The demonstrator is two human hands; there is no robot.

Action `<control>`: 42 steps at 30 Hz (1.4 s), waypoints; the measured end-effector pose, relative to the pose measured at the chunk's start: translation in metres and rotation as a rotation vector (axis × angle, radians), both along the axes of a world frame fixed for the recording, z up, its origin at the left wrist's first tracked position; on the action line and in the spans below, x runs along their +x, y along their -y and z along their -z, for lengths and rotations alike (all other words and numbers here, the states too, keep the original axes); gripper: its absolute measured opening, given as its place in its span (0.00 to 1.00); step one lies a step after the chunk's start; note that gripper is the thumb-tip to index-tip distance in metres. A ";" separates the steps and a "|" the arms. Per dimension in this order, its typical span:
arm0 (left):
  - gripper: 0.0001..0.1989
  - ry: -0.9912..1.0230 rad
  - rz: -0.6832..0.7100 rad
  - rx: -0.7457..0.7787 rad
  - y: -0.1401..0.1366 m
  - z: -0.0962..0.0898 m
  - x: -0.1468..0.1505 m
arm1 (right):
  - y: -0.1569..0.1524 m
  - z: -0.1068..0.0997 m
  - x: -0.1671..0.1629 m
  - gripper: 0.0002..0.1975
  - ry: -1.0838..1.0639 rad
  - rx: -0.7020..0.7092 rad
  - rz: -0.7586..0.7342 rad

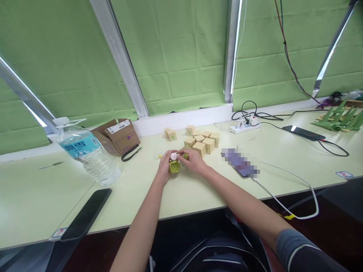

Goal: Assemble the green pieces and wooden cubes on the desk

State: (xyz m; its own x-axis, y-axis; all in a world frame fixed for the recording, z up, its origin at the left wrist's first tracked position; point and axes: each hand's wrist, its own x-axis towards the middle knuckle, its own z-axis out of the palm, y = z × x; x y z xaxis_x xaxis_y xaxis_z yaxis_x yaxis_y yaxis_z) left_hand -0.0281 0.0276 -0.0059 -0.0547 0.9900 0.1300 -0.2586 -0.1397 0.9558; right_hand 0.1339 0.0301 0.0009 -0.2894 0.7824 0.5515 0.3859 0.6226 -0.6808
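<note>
Close together over the table, my left hand (pixel 163 166) and my right hand (pixel 194 161) meet at a small rounded white piece (pixel 174 156). The left fingers curl around its far side, and the right fingertips pinch at its right edge. Just below it, against the left hand, is a small olive-green cup-shaped container (pixel 174 167), its hollow facing me. A second olive-green piece (pixel 185 156) shows beside the right fingers, partly covered by them. Left of the hands lies a small clear piece with a yellow spot (pixel 159 156).
Several small tan boxes (pixel 209 145) stand beyond my hands. A water bottle (pixel 87 151), an open carton (pixel 119 138) and a dark phone (pixel 87 211) lie to the left. A cabled phone (pixel 239 162) and a power strip (pixel 244 126) are on the right.
</note>
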 end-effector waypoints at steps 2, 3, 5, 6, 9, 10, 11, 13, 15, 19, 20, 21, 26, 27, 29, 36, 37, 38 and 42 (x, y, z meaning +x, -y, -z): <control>0.20 0.002 0.019 0.008 0.001 0.000 0.002 | 0.001 0.000 0.001 0.09 -0.015 -0.014 -0.025; 0.20 0.002 0.027 0.010 0.001 0.000 0.002 | 0.002 0.000 0.001 0.10 -0.021 -0.030 -0.038; 0.20 0.004 0.050 0.004 0.001 0.001 0.002 | 0.004 -0.001 0.002 0.12 -0.023 -0.063 -0.065; 0.20 0.004 0.066 -0.002 0.002 0.002 0.002 | 0.005 -0.001 0.002 0.13 -0.019 -0.076 -0.076; 0.20 0.000 0.107 -0.025 0.002 0.003 0.001 | 0.006 -0.002 0.003 0.14 0.000 -0.087 -0.097; 0.20 -0.001 0.116 -0.032 0.002 0.004 0.001 | 0.006 -0.002 0.002 0.14 0.002 -0.080 -0.099; 0.19 0.000 0.121 -0.037 0.002 0.005 0.001 | 0.006 -0.001 0.002 0.14 0.001 -0.071 -0.102; 0.19 0.007 0.127 -0.044 0.001 0.006 0.001 | 0.004 0.000 0.001 0.13 -0.007 -0.048 -0.110; 0.19 0.018 0.123 -0.056 0.001 0.006 0.001 | 0.002 0.002 0.001 0.12 -0.015 -0.024 -0.117; 0.20 0.052 0.113 -0.109 0.001 0.005 0.003 | 0.000 0.003 0.000 0.13 -0.023 0.036 -0.099; 0.21 0.060 0.115 -0.121 0.002 0.004 0.003 | -0.001 0.004 0.001 0.13 -0.025 0.055 -0.088; 0.21 0.067 0.116 -0.130 0.002 0.004 0.002 | -0.001 0.004 0.001 0.13 -0.029 0.075 -0.074; 0.23 0.046 0.042 -0.133 0.000 0.002 -0.004 | -0.004 0.007 0.003 0.16 -0.079 0.078 -0.017; 0.23 0.037 0.006 -0.127 0.000 0.001 -0.006 | -0.004 0.007 0.003 0.16 -0.096 0.066 -0.027; 0.23 0.028 -0.059 -0.114 -0.001 0.001 -0.009 | -0.004 0.008 0.003 0.18 -0.125 0.069 -0.075; 0.20 0.033 -0.128 -0.158 -0.006 0.005 -0.009 | 0.005 0.002 0.002 0.17 -0.144 0.127 -0.226; 0.20 0.032 -0.122 -0.166 -0.006 0.006 -0.009 | 0.007 0.001 0.001 0.17 -0.152 0.118 -0.248; 0.20 0.030 -0.108 -0.175 -0.006 0.006 -0.008 | 0.007 0.001 0.001 0.17 -0.164 0.114 -0.273; 0.23 0.024 -0.046 -0.149 -0.005 0.008 -0.008 | 0.007 0.003 -0.002 0.16 -0.176 0.117 -0.384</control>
